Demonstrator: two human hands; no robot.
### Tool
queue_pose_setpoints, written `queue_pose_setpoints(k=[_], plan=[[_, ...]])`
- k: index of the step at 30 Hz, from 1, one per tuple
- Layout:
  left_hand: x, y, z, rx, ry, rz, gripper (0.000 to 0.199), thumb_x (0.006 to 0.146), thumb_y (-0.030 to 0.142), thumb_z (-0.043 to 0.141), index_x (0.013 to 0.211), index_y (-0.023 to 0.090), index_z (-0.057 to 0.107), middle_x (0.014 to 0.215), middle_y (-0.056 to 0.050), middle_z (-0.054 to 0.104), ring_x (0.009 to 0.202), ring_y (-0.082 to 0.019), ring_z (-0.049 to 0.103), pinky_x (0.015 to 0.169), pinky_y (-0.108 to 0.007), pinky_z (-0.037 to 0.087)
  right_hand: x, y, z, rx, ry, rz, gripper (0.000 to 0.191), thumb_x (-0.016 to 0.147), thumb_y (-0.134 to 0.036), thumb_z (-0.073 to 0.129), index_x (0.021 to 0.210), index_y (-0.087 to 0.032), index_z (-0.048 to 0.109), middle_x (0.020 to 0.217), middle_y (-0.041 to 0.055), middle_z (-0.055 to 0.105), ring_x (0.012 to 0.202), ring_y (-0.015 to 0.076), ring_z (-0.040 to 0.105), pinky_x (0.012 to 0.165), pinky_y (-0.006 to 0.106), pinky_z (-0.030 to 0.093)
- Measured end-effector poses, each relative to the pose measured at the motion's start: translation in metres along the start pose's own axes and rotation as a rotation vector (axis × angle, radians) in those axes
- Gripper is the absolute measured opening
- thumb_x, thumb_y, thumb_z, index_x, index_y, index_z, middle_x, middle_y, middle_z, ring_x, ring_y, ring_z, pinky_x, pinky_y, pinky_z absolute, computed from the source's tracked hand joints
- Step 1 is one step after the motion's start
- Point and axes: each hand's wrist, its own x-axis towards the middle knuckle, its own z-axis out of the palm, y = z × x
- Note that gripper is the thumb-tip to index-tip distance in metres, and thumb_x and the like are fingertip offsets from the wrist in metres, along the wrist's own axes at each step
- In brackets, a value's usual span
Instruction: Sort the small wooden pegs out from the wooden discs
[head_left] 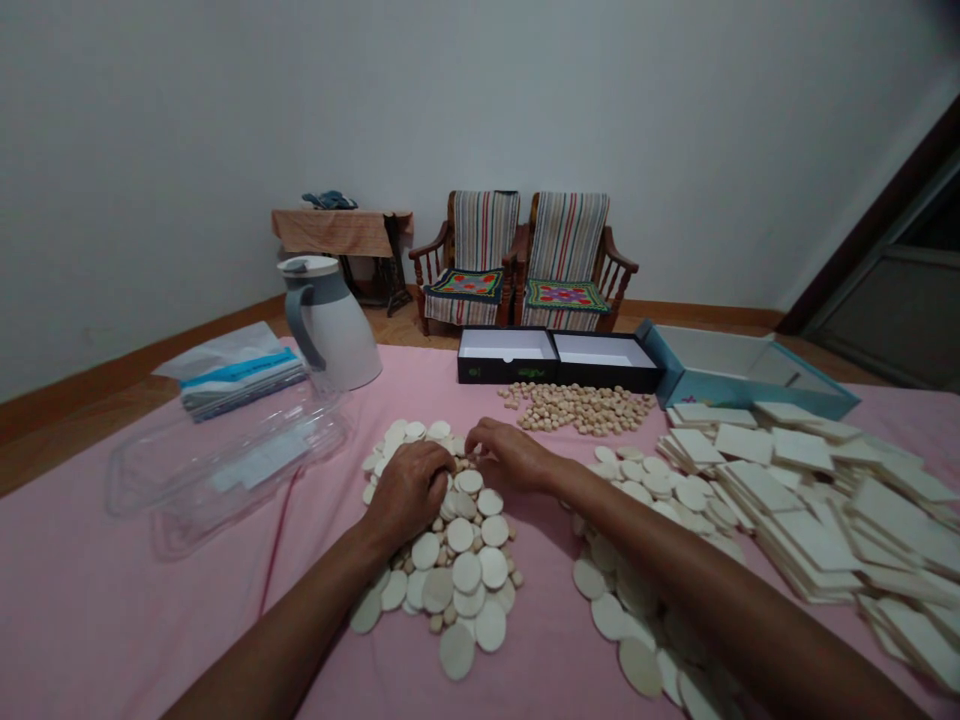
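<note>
Both hands work at the far part of a middle pile of pale wooden discs (466, 573), which has small wooden beads mixed in. My left hand (409, 490) rests on the pile's left side, its fingers curled together and pointing inward. Across from it, my right hand (511, 455) bends its fingers down at the pile's upper right edge, near a few beads. What either hand's fingertips hold, if anything, is hidden. Under and beside my right forearm lies a second pile of discs (607, 615). Many small wooden beads (581, 408) are heaped farther back.
Stacked square wooden pieces (814, 540) cover the right side. Behind the beads stand a black open box (507, 372) and a blue box (750, 385). To the left are clear plastic trays (225, 480), a tissue pack (240, 372) and a white jug (337, 335) on the pink cloth (315, 610).
</note>
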Motion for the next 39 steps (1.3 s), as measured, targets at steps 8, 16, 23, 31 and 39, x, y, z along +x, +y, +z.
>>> queue_pose_setpoints(k=[8,16,23,31,39], plan=[[0.001,0.001,0.000,0.002,-0.006,-0.012,0.021,0.073,0.005,0.048,0.078,0.019,0.063,0.081,-0.005,0.065,0.082,-0.022,0.058,0.079,-0.037,0.043,-0.001,0.004,0.017,-0.013,-0.004,-0.001,0.017,0.077,-0.009,0.051,0.091,-0.017,0.056,0.091,0.0045,0.055,0.080,0.0140,0.051,0.067,0.022,0.037],[0.000,0.000,0.001,-0.020,-0.010,-0.006,0.023,0.072,0.004,0.047,0.077,0.018,0.064,0.080,-0.005,0.065,0.082,-0.021,0.058,0.080,-0.037,0.043,-0.009,0.021,-0.004,-0.182,0.065,0.286,0.009,0.080,-0.011,0.052,0.085,-0.018,0.056,0.085,0.0049,0.058,0.076,0.0154,0.052,0.066,0.024,0.035],[0.001,0.000,0.001,-0.034,-0.007,-0.004,0.024,0.072,0.004,0.046,0.078,0.018,0.064,0.081,-0.005,0.065,0.083,-0.022,0.058,0.082,-0.038,0.043,-0.009,0.029,-0.027,-0.232,0.298,0.433,0.028,0.080,-0.004,0.051,0.104,-0.014,0.059,0.109,0.0133,0.059,0.092,0.0208,0.056,0.073,0.028,0.040],[0.000,-0.003,0.003,-0.012,0.016,-0.006,0.021,0.072,0.004,0.048,0.077,0.018,0.063,0.080,-0.005,0.065,0.082,-0.021,0.058,0.080,-0.037,0.043,0.010,-0.004,0.006,0.155,-0.006,0.021,0.028,0.070,0.002,0.055,0.088,-0.014,0.069,0.085,0.0036,0.069,0.072,0.0118,0.059,0.067,0.022,0.042],[0.000,-0.002,0.002,-0.023,0.011,0.002,0.021,0.073,0.004,0.049,0.078,0.018,0.064,0.080,-0.005,0.066,0.081,-0.021,0.059,0.080,-0.038,0.044,0.018,-0.009,0.003,0.101,-0.070,0.015,0.020,0.073,-0.005,0.061,0.089,-0.016,0.067,0.079,0.0015,0.066,0.067,0.0109,0.055,0.063,0.021,0.039]])
